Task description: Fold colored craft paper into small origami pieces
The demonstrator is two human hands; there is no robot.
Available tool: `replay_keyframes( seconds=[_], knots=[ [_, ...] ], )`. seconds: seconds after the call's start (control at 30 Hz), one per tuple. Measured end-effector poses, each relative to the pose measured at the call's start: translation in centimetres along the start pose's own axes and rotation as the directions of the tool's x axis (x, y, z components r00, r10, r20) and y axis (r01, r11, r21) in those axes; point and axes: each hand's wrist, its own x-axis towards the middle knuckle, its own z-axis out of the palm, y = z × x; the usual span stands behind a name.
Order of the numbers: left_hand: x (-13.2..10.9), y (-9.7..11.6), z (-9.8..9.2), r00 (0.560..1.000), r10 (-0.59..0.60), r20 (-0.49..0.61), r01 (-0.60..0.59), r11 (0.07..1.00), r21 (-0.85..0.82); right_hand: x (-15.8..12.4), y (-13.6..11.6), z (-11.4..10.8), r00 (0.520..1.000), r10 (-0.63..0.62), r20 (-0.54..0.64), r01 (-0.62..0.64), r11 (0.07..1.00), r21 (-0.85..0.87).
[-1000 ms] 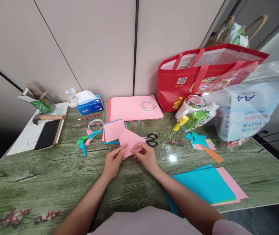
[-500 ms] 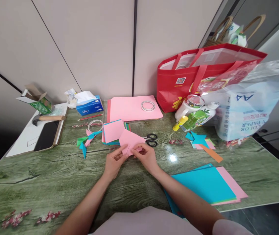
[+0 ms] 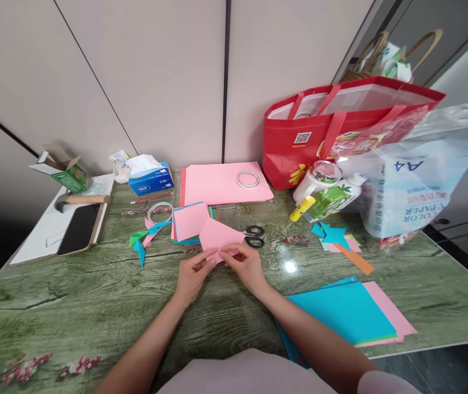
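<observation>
Both hands hold a pink sheet of paper (image 3: pixel 219 235) by its near edge, above the middle of the table. My left hand (image 3: pixel 194 276) pinches the lower left part, with thumb and fingers closed on it. Close beside it, my right hand (image 3: pixel 247 265) pinches the lower right part the same way. The paper looks folded along that near edge, though fingertips hide some of it. Just behind lies a stack of small coloured squares (image 3: pixel 190 221), pink on top. Black-handled scissors (image 3: pixel 254 236) rest to the right, their blades partly behind the held paper.
A pink paper stack (image 3: pixel 217 183) with a tape roll (image 3: pixel 248 179) lies at the back. Right are a red bag (image 3: pixel 295 142), a glue stick (image 3: pixel 301 208), a blue paper star (image 3: pixel 335 235) and blue sheets (image 3: pixel 340 312). Left are folded scraps (image 3: pixel 147 235), a phone (image 3: pixel 80 229) and a hammer (image 3: pixel 84 199).
My fingertips have drawn closer together along the near edge of the pink paper, and its lower part is now folded or bent up between them. The view has shifted slightly.
</observation>
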Motion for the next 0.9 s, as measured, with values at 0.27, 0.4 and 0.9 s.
replay_keyframes(
  seconds=[0.27, 0.4, 0.9],
  knots=[
    [-0.07, 0.21, 0.04, 0.998, 0.05, 0.022, -0.051, 0.997, 0.056, -0.09, 0.03, 0.04, 1.0, -0.013, 0.004, 0.013, 1.0, -0.014],
    [-0.09, 0.08, 0.1, 0.999, 0.043, -0.008, -0.043, 0.997, 0.059, 0.02, 0.02, 0.12, 1.0, 0.004, 0.011, -0.004, 1.0, 0.028],
    [0.0, -0.34, -0.19, 1.0, 0.007, -0.024, -0.007, 1.0, -0.02, 0.3, -0.39, -0.17, 0.998, -0.009, 0.061, 0.009, 1.0, -0.006]
  ],
)
